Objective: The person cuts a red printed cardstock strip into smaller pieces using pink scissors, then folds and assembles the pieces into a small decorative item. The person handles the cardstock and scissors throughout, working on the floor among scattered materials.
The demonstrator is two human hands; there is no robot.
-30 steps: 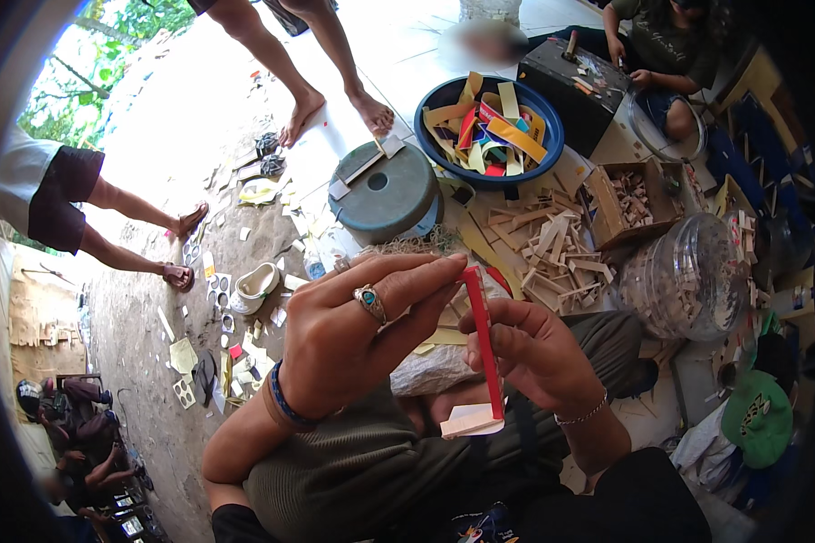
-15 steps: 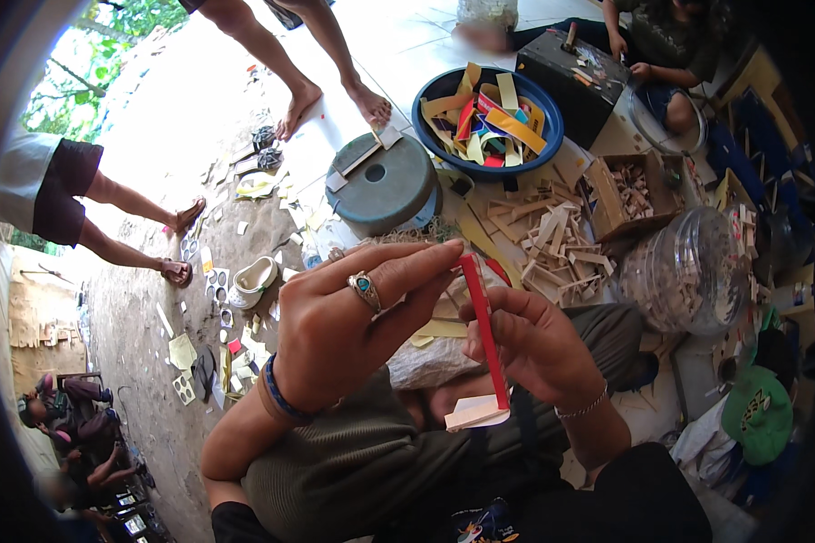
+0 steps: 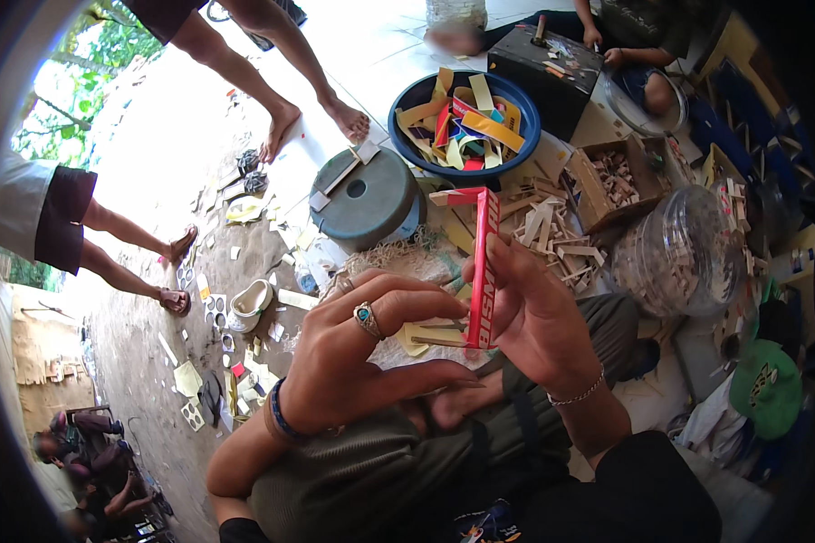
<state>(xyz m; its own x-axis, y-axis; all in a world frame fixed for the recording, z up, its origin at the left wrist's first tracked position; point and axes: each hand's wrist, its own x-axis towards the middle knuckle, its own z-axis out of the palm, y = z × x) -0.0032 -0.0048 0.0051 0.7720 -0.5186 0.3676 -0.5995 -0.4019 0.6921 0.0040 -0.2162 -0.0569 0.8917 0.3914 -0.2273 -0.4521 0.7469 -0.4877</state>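
My right hand (image 3: 541, 317) pinches a red printed card strip (image 3: 485, 262) between thumb and fingers, holding it upright above my lap. A short wooden stick (image 3: 453, 197) juts left from the strip's top, and a thin wooden stick (image 3: 439, 341) juts left from its bottom, making a bracket shape. My left hand (image 3: 353, 348), with a ring on one finger, is at the strip's lower left. Its thumb and fingers are stretched apart around the lower stick, fingertips close to the strip; whether they touch it I cannot tell.
Ahead stands a grey-green round block (image 3: 371, 217) bearing a similar stick piece (image 3: 341, 176). Behind it is a blue tub (image 3: 527, 149) of card strips. To the right are loose wooden sticks (image 3: 552, 226), a cardboard box (image 3: 607, 215) and a clear jar (image 3: 666, 262). Other people are nearby.
The red strip has risen and turned, showing its printed face, with one stick now at the top. My left hand's fingers have moved from the strip's top to its lower end and spread.
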